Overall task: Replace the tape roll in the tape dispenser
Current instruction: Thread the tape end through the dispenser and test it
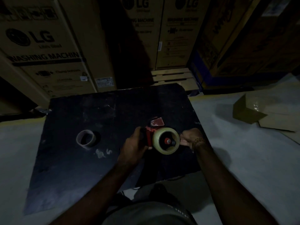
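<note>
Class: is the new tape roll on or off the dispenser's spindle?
On: the tape roll encircles the red hub of the dispenser, held by the left hand.

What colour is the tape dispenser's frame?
Red, seen in the head view: tape dispenser.

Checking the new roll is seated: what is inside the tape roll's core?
Inside the tape roll sits the dispenser's red hub with a dark knob; the core's far side is hidden.

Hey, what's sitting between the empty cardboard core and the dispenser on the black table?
Only the left hand, gripping the dispenser. Between the empty core and that hand, the head view shows bare black table.
</note>
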Available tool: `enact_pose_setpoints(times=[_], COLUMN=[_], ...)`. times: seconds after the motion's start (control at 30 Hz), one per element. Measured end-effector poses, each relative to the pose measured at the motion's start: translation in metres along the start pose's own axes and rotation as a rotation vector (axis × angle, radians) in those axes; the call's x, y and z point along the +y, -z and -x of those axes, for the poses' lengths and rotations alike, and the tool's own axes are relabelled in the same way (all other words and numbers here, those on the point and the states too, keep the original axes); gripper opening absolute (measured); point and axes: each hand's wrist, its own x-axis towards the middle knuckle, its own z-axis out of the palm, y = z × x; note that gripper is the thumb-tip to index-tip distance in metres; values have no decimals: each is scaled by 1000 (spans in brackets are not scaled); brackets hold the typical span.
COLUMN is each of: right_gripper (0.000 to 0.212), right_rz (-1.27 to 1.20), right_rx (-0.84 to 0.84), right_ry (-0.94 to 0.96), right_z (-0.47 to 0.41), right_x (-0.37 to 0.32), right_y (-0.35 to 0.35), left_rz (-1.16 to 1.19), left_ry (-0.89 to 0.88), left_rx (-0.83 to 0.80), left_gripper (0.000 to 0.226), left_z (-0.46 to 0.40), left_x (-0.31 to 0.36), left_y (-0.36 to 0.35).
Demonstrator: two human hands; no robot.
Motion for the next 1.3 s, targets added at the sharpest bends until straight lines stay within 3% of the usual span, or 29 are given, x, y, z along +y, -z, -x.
enact_pose_setpoints(times=[0.17, 0.43, 0.7, 0.83, 0.93, 1.07, 1.2, 1.3], right_gripper=[11, 22, 29, 33, 19, 36, 7, 10], right_rz=[-60, 81, 137, 302, 212, 96, 252, 403], right_rx=[-3, -174, -113, -48, -83, -106, -67, -84], right_ry=[6, -30, 296, 436, 381, 273, 433, 564], right_z=[-4, -3, 7, -1, -6, -4, -2, 3], right_x=[-4, -27, -42, -26, -16, -3, 14, 27], right_y=[6, 8, -29, -47, -52, -51, -54, -53], left_rz=[30, -39, -23, 22, 15, -8, 38, 28], left_ry=[-10, 0, 19, 45, 58, 67, 69, 77], left_rx=[23, -43, -17, -34, -37, -36, -10, -14], left_gripper=[87, 83, 83, 63, 63, 75, 77, 76], left_z=[4, 10, 1, 4, 7, 13, 12, 11], left_x=[-5, -13, -11, -7, -12, -20, -21, -22], left_y=[0, -6, 1, 4, 4, 2, 1, 1])
